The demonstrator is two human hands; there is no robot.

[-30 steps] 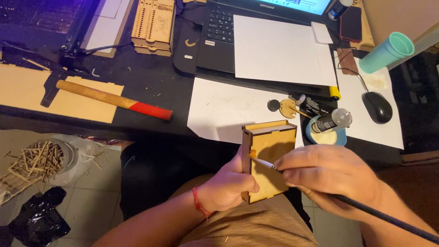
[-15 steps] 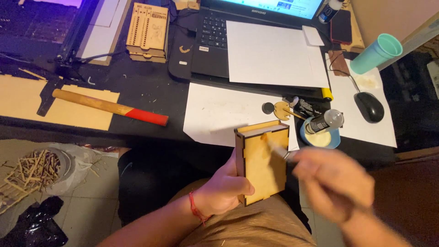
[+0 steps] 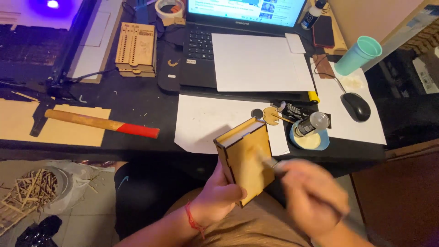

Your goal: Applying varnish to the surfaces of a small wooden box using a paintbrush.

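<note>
My left hand [image 3: 218, 194] grips a small flat wooden box [image 3: 244, 160] by its lower left edge and holds it tilted over my lap. My right hand [image 3: 313, 196], blurred by motion, holds a thin brush [image 3: 265, 160] whose tip touches the box's broad face. A red band circles my left wrist. Just beyond the box, on the desk's front edge, a small bottle [image 3: 311, 123] lies across a blue dish of pale glue [image 3: 311, 139].
A black desk [image 3: 137, 105] carries a laptop [image 3: 201, 59] with white sheets [image 3: 260, 61], a mouse [image 3: 356, 106], a teal cup [image 3: 359, 55], a hammer [image 3: 103, 123], a wooden slotted box [image 3: 135, 48] and plywood offcuts [image 3: 45, 126]. Wood scraps [image 3: 29, 194] lie in a bowl on the floor.
My right hand has slid down and right with the brush across the box's face. The left hand has turned the box slightly and lifted it.
</note>
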